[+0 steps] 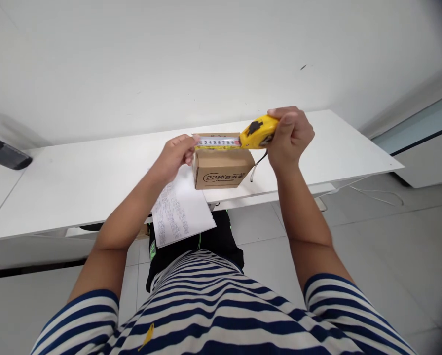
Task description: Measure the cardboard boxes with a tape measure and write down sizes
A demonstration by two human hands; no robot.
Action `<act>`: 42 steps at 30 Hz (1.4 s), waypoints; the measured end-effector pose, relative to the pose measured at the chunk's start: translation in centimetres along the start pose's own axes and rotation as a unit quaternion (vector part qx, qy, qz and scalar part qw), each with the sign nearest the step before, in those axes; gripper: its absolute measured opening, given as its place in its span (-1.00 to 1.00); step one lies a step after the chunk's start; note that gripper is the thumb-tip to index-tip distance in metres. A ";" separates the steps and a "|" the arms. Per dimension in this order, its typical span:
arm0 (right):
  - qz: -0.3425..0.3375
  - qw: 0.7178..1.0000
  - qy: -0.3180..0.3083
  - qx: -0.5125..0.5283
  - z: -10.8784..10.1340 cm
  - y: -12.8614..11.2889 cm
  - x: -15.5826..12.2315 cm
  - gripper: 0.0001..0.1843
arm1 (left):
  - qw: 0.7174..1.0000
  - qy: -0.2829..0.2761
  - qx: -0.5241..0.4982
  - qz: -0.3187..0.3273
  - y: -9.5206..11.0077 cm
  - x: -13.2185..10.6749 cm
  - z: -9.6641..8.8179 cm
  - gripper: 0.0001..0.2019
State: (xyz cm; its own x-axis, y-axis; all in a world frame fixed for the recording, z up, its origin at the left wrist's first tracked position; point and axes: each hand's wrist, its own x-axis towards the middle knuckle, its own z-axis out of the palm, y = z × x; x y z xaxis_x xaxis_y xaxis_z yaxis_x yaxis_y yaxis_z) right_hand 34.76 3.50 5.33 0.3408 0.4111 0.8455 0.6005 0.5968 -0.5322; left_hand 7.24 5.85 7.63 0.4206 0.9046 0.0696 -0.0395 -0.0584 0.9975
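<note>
A yellow tape measure (256, 134) is in my right hand (292, 135), whose fingers wrap round its case. Its numbered blade (218, 142) runs out to the left, over a brown cardboard box (223, 170). My left hand (176, 155) pinches the free end of the blade near the box's upper left edge; the very tip is hidden by the fingers. Whether the blade rests on the box or hangs just above it, I cannot tell. A dark wrist strap (258, 165) dangles from the case beside the box.
The box stands on a long white table (95, 182) against a white wall. Handwritten paper sheets (184, 212) overhang the table's front edge. A dark cylindrical object (6, 153) is at the far left. White cables (376, 192) lie on the tiled floor at right.
</note>
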 end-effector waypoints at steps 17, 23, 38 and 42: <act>0.114 0.993 -0.003 0.028 0.7 7.3 -1.2 -0.56 | 0.960 -0.045 0.222 -0.162 -2.2 5.0 -1.4 -0.59; 0.092 0.996 -0.001 0.018 0.5 7.8 -1.3 -0.55 | 0.960 -0.052 0.225 -0.158 -2.1 4.8 -1.7 -0.59; 0.058 0.989 0.134 0.014 0.4 -1.8 -1.5 -0.51 | 0.937 0.054 0.341 0.050 3.1 0.1 2.3 -0.51; 0.006 0.994 0.110 0.022 0.2 -7.1 -4.3 -0.57 | 0.900 -0.090 0.411 0.114 4.4 -3.2 6.1 -0.60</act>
State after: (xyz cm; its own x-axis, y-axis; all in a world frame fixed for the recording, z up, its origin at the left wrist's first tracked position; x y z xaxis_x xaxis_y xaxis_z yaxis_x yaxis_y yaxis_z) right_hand 28.92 -2.35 5.50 0.5003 0.2610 0.8256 0.5650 0.6241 -0.5397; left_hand 11.27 0.07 11.82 0.6299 0.7503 0.2005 0.5089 -0.5938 0.6232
